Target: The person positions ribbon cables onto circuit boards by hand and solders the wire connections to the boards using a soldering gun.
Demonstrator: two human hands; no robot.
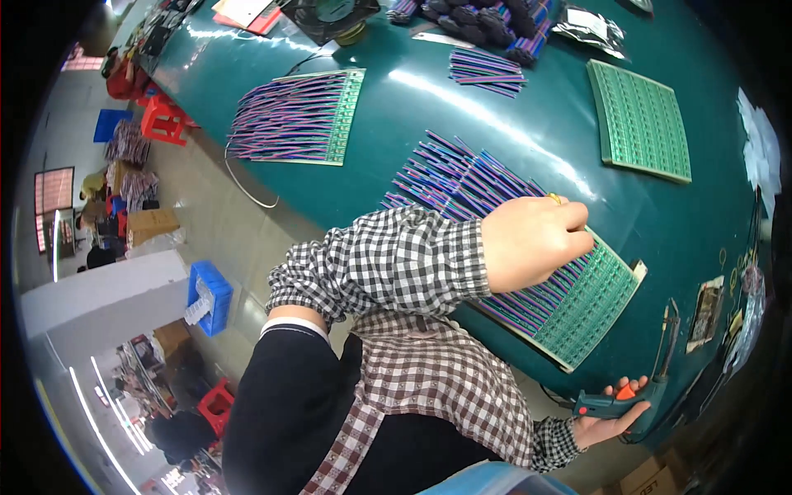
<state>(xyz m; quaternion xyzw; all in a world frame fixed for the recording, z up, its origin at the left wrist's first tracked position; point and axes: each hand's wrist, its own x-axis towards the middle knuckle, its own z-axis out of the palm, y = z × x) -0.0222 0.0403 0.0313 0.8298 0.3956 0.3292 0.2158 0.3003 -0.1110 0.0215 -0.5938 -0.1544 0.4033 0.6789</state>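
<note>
My left hand (536, 247), in a checked sleeve, is closed over a green circuit board panel (584, 307). Its fingertips point down and are hidden, so what they pinch does not show. Rows of thin purple, blue and dark wires (450, 177) run from the panel under this hand toward the far left. At the lower right, my right hand (615, 422) is wrapped round a dark green soldering gun (601, 404) with an orange trigger. Its thin metal tip rises to the right of the panel, apart from it.
Another wired panel (340, 115) lies at the far left of the green table (330, 194). A bare panel stack (643, 120) lies far right. Loose wires (487, 70), wire bundles (474, 23), a black fan (322, 15) and a silvery bag (590, 31) lie along the back.
</note>
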